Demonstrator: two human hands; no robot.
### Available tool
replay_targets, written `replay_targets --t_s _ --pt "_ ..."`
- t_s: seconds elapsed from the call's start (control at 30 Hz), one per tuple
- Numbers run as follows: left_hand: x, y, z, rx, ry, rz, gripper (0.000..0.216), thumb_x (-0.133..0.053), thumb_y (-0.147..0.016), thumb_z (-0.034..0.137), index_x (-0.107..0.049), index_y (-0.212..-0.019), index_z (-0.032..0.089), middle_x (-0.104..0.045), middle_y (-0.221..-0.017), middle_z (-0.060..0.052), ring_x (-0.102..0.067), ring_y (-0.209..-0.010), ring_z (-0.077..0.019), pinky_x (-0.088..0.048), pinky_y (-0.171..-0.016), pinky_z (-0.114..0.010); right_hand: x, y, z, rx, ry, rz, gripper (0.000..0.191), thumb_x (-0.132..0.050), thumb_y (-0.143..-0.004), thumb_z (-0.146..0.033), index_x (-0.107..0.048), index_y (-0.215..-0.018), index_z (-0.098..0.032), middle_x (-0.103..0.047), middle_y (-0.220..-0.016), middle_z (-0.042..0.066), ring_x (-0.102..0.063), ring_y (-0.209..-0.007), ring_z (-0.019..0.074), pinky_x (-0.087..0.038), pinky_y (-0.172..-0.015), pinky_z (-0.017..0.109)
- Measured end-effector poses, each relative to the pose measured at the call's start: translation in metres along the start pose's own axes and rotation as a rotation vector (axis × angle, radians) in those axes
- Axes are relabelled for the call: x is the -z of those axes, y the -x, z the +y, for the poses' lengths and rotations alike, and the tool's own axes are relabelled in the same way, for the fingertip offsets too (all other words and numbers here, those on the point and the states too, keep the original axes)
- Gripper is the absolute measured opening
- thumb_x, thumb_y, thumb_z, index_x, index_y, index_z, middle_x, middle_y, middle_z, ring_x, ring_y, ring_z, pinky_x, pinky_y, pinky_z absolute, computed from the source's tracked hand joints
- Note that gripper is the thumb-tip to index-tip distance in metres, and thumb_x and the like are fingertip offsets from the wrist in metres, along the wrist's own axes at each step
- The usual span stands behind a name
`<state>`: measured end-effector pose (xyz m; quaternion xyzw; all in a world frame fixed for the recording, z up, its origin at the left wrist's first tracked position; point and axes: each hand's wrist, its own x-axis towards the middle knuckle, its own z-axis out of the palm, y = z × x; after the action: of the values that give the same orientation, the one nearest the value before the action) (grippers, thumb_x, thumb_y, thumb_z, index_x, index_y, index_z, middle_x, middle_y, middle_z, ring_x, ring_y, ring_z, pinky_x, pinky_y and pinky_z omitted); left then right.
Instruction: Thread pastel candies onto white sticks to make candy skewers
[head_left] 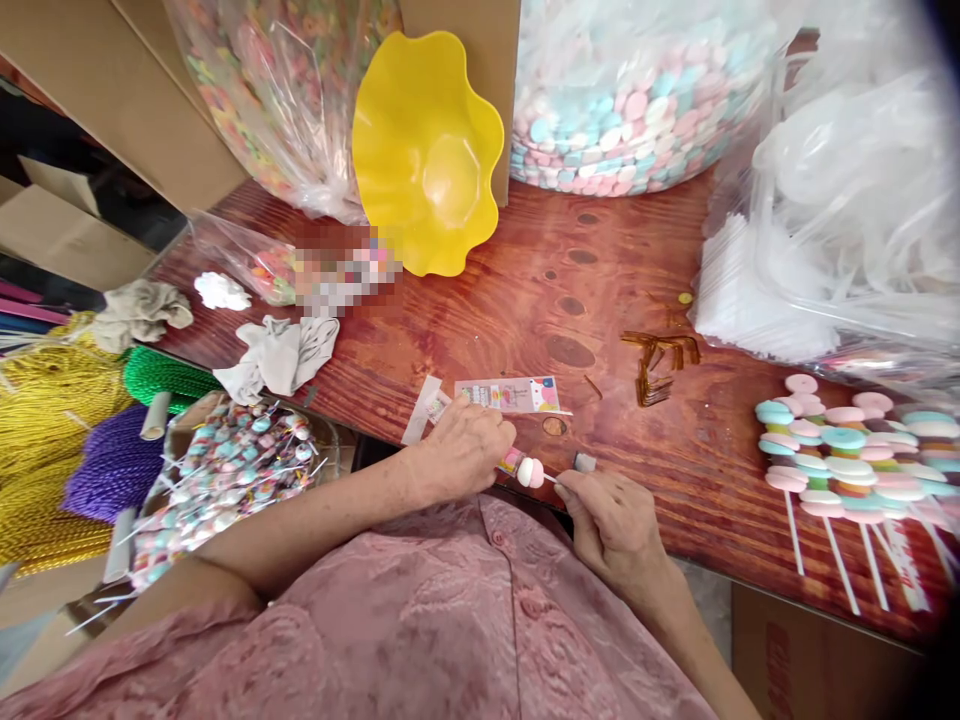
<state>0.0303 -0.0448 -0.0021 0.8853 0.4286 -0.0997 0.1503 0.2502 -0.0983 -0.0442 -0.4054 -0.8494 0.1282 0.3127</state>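
At the frame's lower centre, the left hand (469, 448) grasps a printed wrapper (511, 460) and the right hand (611, 508) pinches a candy stick (532, 473), apparently mid-wrapping, which calls for steady alignment.

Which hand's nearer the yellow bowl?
Left. The left hand is below the yellow bowl in the picture; the right hand is farther, below it and off to the right.
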Motion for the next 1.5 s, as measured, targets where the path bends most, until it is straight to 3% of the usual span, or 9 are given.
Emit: replay_targets --t_s 0.5,0.6,0.73,0.83,0.93,1.03,1.17,1.33,1.5 --pt "-0.019 -0.003 0.009 -0.052 0.042 0.074 0.012 -0.055 -0.078 0.011 -0.059 -0.089 0.015 -0.064 -0.089 -0.010 -0.061 -0.091 -0.0264 -0.042 -0.087 -0.044 -0.018 -0.014 0.000 0.079 0.034 -0.015 0.015 -0.046 -0.094 -0.009 -0.058 -0.086 -0.015 -0.060 -0.065 0.001 -0.051 -0.059 0.0135 -0.032 -0.061 0.029" --pt "-0.017 -0.002 0.010 -0.088 0.044 0.106 0.010 -0.056 -0.083 0.019 -0.058 -0.092 0.016 -0.064 -0.093 -0.009 -0.060 -0.094 -0.0260 -0.042 -0.087 -0.042 -0.019 -0.017 0.002 0.083 0.039 -0.037 0.019 -0.044 -0.094 -0.008 -0.057 -0.083 -0.015 -0.059 -0.065 0.002 -0.050 -0.059 0.0138 -0.032 -0.061 0.029" --pt "-0.004 0.003 -0.004 -0.147 0.064 0.161 0.041 -0.063 -0.085 0.039 -0.054 -0.118 0.016 -0.062 -0.115 -0.011 -0.056 -0.108 -0.0297 -0.041 -0.092 -0.044 -0.010 -0.019 0.006 0.086 0.041 -0.061 0.017 -0.045 -0.093 -0.007 -0.058 -0.085 -0.015 -0.060 -0.068 0.003 -0.050 -0.061 0.0141 -0.032 -0.062 0.029" --pt "0.002 0.004 -0.019 -0.185 0.107 0.123 0.041 -0.064 -0.086 0.047 -0.057 -0.112 0.016 -0.063 -0.116 -0.012 -0.058 -0.107 -0.0290 -0.041 -0.093 -0.042 -0.002 -0.022 0.007 0.116 0.060 -0.082 0.016 -0.045 -0.092 -0.008 -0.058 -0.086 -0.016 -0.057 -0.067 0.002 -0.047 -0.060 0.0147 -0.031 -0.062 0.030" --pt "0.000 0.003 -0.021 -0.208 0.177 0.009 0.027 -0.061 -0.090 0.042 -0.060 -0.093 0.015 -0.067 -0.097 -0.008 -0.063 -0.091 -0.0242 -0.045 -0.080 -0.035 0.001 -0.026 0.004 0.144 0.048 -0.087 0.016 -0.045 -0.090 -0.007 -0.056 -0.086 -0.017 -0.055 -0.065 0.002 -0.044 -0.059 0.0150 -0.030 -0.061 0.030" --pt "-0.007 0.000 -0.008 -0.195 0.246 -0.031 0.023 -0.056 -0.094 0.037 -0.060 -0.087 0.015 -0.067 -0.085 -0.007 -0.065 -0.082 -0.0229 -0.046 -0.072 -0.032 -0.004 -0.030 -0.002 0.138 -0.015 -0.077 0.013 -0.046 -0.088 -0.007 -0.054 -0.087 -0.017 -0.055 -0.066 0.001 -0.044 -0.059 0.0147 -0.031 -0.061 0.030" --pt "-0.011 0.000 0.003 -0.164 0.322 -0.030 0.018 -0.055 -0.093 0.030 -0.061 -0.089 0.014 -0.068 -0.086 -0.008 -0.065 -0.082 -0.0228 -0.046 -0.072 -0.032 -0.011 -0.032 -0.008 0.115 -0.096 -0.041 0.011 -0.047 -0.088 -0.008 -0.051 -0.090 -0.018 -0.058 -0.069 0.001 -0.047 -0.060 0.0140 -0.033 -0.061 0.029" --pt "0.004 0.004 -0.010 -0.277 0.626 -0.004 0.037 -0.068 -0.085 0.049 -0.066 -0.096 0.015 -0.068 -0.094 -0.006 -0.063 -0.085 -0.0190 -0.047 -0.075 -0.028 -0.001 -0.031 -0.005 0.077 -0.108 -0.051 0.013 -0.046 -0.089 -0.007 -0.046 -0.088 -0.020 -0.056 -0.070 -0.001 -0.047 -0.060 0.0125 -0.035 -0.060 0.027" --pt "0.003 0.000 -0.011 -0.221 0.857 0.074 0.020 -0.054 -0.094 0.020 -0.072 -0.095 0.015 -0.072 -0.088 -0.004 -0.065 -0.081 -0.0137 -0.047 -0.076 -0.025 0.005 -0.031 -0.004 0.118 -0.059 -0.027 0.014 -0.048 -0.087 -0.007 -0.047 -0.090 -0.020 -0.057 -0.070 -0.001 -0.046 -0.059 0.0132 -0.035 -0.059 0.028"
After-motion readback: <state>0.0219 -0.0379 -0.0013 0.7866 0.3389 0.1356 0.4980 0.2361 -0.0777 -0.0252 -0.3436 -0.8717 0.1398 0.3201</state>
